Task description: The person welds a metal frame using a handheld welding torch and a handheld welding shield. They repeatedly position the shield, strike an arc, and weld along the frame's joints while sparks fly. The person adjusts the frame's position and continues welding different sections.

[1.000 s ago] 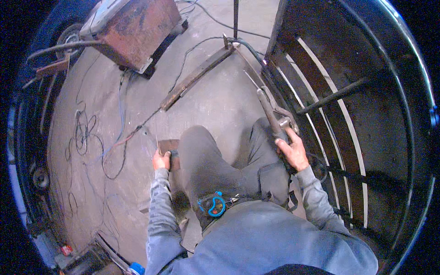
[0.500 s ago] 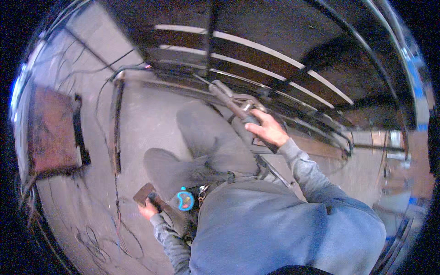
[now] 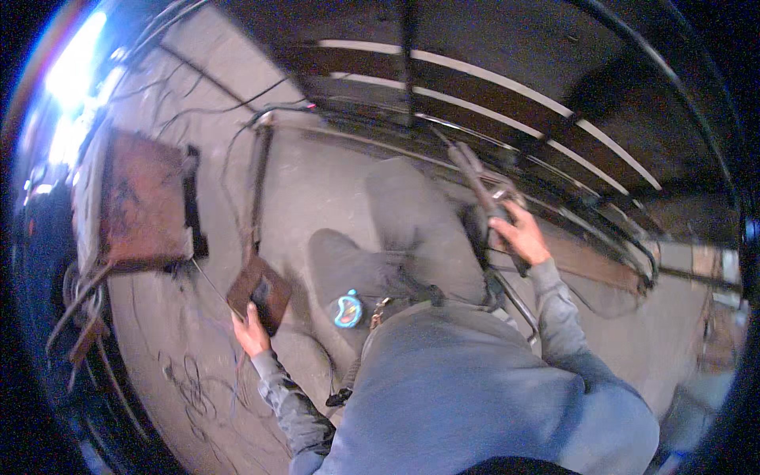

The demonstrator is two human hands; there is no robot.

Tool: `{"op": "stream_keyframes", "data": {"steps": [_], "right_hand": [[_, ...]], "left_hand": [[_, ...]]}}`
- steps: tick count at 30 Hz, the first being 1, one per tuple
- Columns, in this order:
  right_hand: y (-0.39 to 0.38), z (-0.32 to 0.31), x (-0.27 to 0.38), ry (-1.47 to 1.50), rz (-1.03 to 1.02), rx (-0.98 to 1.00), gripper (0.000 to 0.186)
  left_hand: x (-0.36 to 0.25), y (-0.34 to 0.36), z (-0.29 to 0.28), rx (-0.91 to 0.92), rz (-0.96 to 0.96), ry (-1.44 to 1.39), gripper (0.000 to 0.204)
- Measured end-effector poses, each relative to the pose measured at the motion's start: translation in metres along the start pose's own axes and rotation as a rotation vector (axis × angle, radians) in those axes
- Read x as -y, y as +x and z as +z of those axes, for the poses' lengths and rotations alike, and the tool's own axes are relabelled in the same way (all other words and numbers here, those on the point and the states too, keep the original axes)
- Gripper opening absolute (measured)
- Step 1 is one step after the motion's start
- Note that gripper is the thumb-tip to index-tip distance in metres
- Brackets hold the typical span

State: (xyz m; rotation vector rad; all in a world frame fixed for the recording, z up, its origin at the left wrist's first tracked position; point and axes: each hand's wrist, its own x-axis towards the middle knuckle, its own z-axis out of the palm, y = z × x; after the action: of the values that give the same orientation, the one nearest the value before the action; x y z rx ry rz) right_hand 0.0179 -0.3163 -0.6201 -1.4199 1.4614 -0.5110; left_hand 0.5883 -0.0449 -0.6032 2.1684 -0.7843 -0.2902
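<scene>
My left hand (image 3: 252, 334) grips a rusty brown square plate with a dark middle (image 3: 263, 289), apparently a hand shield, along with a thin rod (image 3: 207, 275) pointing up-left. Held out beside my left knee, both are slightly blurred. My right hand (image 3: 518, 237) is closed round a worn electrode holder (image 3: 483, 194), its thin tip angled up-left toward a dark slatted metal frame (image 3: 491, 115). A metal piece by the holder is too blurred to name. A turquoise tape measure (image 3: 347, 310) sits at my waist, near my bent legs.
A rusty boxy machine (image 3: 142, 206) stands at the left. A long steel bar (image 3: 260, 174) lies on the concrete floor, with cables (image 3: 198, 388) and hoses around it. A rusty beam (image 3: 602, 261) runs below the frame at the right. Bright glare fills the upper left edge.
The view has swung, bringing the slatted frame from the right to the top. My left hand has moved outward and raised the brown plate. My right hand keeps hold of the holder.
</scene>
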Motion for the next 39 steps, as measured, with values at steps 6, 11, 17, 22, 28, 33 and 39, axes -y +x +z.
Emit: {"op": "stream_keyframes", "data": {"steps": [6,11,17,22,28,33,39], "right_hand": [[0.025,0.006,-0.002,0.047,-0.003,0.056,0.064],[0.053,0.008,-0.011,-0.005,-0.034,0.103,0.067],[0.069,0.013,-0.007,-0.069,-0.007,0.112,0.068],[0.076,0.017,0.004,-0.157,-0.024,0.079,0.068],[0.105,0.023,-0.037,-0.239,-0.133,0.074,0.066],[0.121,0.027,-0.058,-0.283,-0.074,0.171,0.057],[0.138,0.023,-0.108,-0.369,-0.25,0.045,0.056]], "left_hand": [[-0.111,0.002,-0.023,-0.186,-0.039,-0.677,0.06],[-0.178,-0.001,0.013,-0.157,0.026,-0.984,0.05],[-0.267,-0.008,0.074,-0.097,0.072,-0.988,0.055],[-0.291,-0.013,0.109,0.068,0.087,-0.994,0.059],[-0.303,-0.037,0.138,0.439,0.118,-1.096,0.055],[-0.305,-0.051,0.156,0.566,-0.031,-1.219,0.053],[-0.306,-0.049,0.159,0.574,-0.077,-1.14,0.061]]}}
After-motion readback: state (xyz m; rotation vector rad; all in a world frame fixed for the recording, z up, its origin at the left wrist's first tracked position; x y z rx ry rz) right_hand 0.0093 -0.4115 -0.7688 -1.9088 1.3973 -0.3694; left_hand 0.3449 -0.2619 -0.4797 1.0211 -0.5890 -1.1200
